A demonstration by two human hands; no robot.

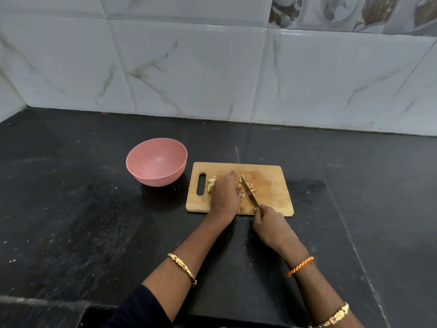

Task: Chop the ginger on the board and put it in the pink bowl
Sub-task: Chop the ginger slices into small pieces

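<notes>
Head view looks down on a black, speckled stone counter (71, 209) backed by glossy white tiles (189, 67) veined in grey-brown. A pale wooden board (272, 185), rectangular with rounded corners and a slot handle at its left end, lies flat on the counter. Just left of it, apart from its edge, stands the round pink bowl (156, 162), matte, ribbed near its base, with nothing in it.

Ginger (212, 182) lies on the board in beige, brown-skinned chunks: a knobbly piece sticks out left of the left hand (224, 195), and cut bits (247, 185) sit scattered on the other side beside the blade. That hand rests on the ginger and hides most of it; its fingers are curled down onto the piece, one fingertip pointing toward the wall.

Right hand (267, 223) grips the handle of a slim, dark-bladed knife (249, 192), fingers wrapped tight so the handle is covered. The blade slants up-left across the board, tip among the cut bits, close beside the left fingers.

Gold bangles (182, 268) ring both forearms, and an orange braided thread (299, 266) circles the right wrist. A dark sleeve (139, 311) shows at the bottom edge.
</notes>
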